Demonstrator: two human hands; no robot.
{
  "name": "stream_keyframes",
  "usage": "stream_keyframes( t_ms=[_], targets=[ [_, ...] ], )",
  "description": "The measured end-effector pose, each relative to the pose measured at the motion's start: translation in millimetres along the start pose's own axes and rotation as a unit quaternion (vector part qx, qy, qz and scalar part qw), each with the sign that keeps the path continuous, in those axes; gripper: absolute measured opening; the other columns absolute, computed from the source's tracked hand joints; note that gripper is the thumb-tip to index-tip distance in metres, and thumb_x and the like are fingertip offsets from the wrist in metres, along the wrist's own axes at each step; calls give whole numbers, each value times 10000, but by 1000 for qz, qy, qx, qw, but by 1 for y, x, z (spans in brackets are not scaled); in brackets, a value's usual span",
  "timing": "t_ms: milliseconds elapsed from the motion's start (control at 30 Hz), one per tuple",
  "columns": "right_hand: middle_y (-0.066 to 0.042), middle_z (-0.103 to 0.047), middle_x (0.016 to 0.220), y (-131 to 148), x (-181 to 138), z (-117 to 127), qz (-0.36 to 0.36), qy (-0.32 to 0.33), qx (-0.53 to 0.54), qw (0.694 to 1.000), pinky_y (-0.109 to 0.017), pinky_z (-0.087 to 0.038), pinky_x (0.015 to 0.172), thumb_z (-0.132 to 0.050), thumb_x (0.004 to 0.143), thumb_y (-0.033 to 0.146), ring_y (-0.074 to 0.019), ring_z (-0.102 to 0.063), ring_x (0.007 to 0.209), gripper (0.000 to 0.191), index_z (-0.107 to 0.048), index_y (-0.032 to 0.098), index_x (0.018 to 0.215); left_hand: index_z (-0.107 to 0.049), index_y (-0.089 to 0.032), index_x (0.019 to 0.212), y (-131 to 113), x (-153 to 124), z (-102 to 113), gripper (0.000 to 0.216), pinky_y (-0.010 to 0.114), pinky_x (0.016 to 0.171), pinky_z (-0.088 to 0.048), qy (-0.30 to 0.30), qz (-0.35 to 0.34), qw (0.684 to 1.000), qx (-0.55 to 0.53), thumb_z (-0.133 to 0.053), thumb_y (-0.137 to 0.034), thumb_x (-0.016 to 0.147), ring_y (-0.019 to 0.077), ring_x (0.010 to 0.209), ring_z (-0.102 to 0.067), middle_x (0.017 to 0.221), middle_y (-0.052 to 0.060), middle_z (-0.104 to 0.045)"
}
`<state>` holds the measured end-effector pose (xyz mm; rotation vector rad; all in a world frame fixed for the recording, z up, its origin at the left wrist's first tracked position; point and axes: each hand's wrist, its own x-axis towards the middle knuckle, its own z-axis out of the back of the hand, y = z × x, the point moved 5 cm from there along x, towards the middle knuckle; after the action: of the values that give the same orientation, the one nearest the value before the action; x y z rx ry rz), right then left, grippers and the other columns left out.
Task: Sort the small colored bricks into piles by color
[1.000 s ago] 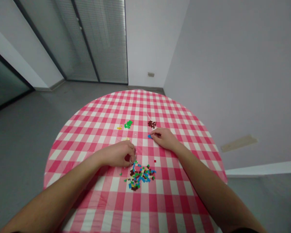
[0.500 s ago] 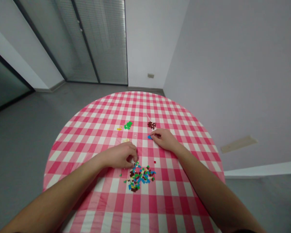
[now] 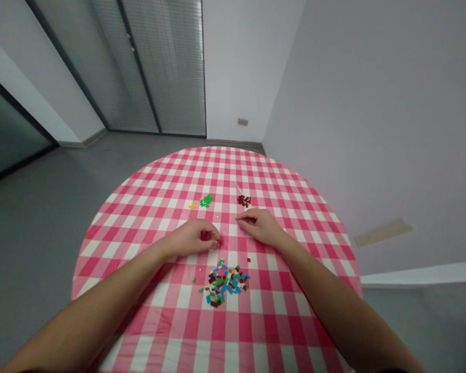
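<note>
A mixed pile of small building bricks [image 3: 226, 282] in blue, green, dark brown and cream lies on the checked tablecloth. Just beyond it, my left hand [image 3: 192, 237] hovers with thumb and forefinger pinched; whatever is between the tips is too small to name. My right hand [image 3: 262, 226] rests farther off, its fingertips drawn together below a cluster of dark brown bricks [image 3: 244, 200]. The blue bricks by those fingers are now hidden, and I cannot make out what the fingers hold.
Green bricks [image 3: 206, 200] sit in a group at the far left of centre, beside a few yellow bricks [image 3: 192, 206]. One red brick [image 3: 249, 260] lies apart, right of the pile. The round table with its red-and-white tablecloth [image 3: 147, 321] stands near a wall [image 3: 373, 129].
My left hand has lifted off the pile's far edge and moved away from me, over where cream bricks showed. My right fingertips shifted slightly left, covering the blue bricks.
</note>
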<state>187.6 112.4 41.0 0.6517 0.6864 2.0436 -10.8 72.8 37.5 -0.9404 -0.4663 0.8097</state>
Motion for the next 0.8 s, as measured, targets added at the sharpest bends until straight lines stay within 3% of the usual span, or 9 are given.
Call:
stream_keyframes(
  t_ms=[133, 300, 800],
  targets=[
    [-59, -774, 854, 15, -5, -15, 19, 21, 52, 998, -253, -502, 659, -656, 848, 231, -158, -681, 714, 166, -783, 187, 945, -691, -163, 841, 10, 2, -1, 107, 286, 649, -487, -66, 28, 996, -60, -658, -246, 783, 154, 679, -627, 750, 40, -707],
    [-43, -773, 857, 25, -9, -30, 57, 41, 54, 996, -236, -491, 647, -661, 867, 235, -149, -680, 711, 152, -788, 226, 950, -644, -184, 798, 12, 4, -1, 86, 278, 646, -458, -126, 12, 990, -59, -677, -261, 778, 128, 665, -569, 734, 9, -654],
    [-55, -773, 890, 32, -9, -35, 130, 52, -3, 990, -282, -509, 743, -643, 897, 238, -181, -682, 817, 141, -773, 228, 950, -605, -172, 726, 25, 5, -10, 153, 270, 632, -469, -90, 31, 992, -81, -674, -278, 811, 126, 650, -592, 731, 24, -676]
  ],
)
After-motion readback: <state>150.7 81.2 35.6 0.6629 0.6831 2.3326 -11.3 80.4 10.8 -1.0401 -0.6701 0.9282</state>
